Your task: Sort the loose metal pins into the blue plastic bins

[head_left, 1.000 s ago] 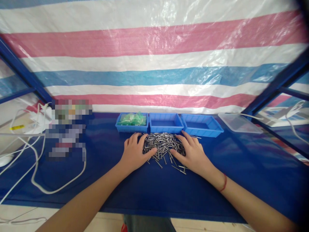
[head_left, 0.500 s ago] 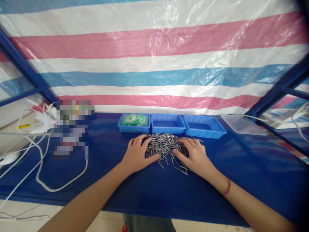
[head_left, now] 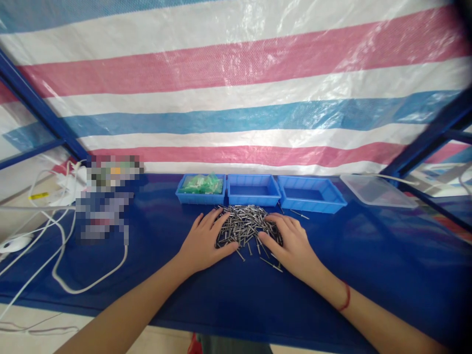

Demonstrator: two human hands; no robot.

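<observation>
A heap of slim, silvery nail-like metal pieces (head_left: 245, 223) lies on the blue tabletop (head_left: 228, 300); their exact kind is too small to tell. Around the heap's left side curves my left hand (head_left: 204, 241), fingers spread and thumb stretched along the near edge. My right hand (head_left: 289, 241) cups the opposite side in the same way, its fingertips touching the pieces. Both hands are open, and neither grips anything visible. A few loose pieces (head_left: 271, 264) lie in front of the heap near my right thumb, and another (head_left: 300, 215) lies behind my right hand.
Behind the heap stand a blue bin with green packets (head_left: 202, 184), a middle blue bin (head_left: 253, 200) and a right blue bin (head_left: 313, 202). A translucent lid (head_left: 378, 191) lies farther right. White cables (head_left: 62, 246) and blurred items (head_left: 103, 211) occupy the left.
The view has shifted slightly, moving hands and heap a little left in the picture. Both hands keep their spread pose around the heap, whose shape looks much the same.
</observation>
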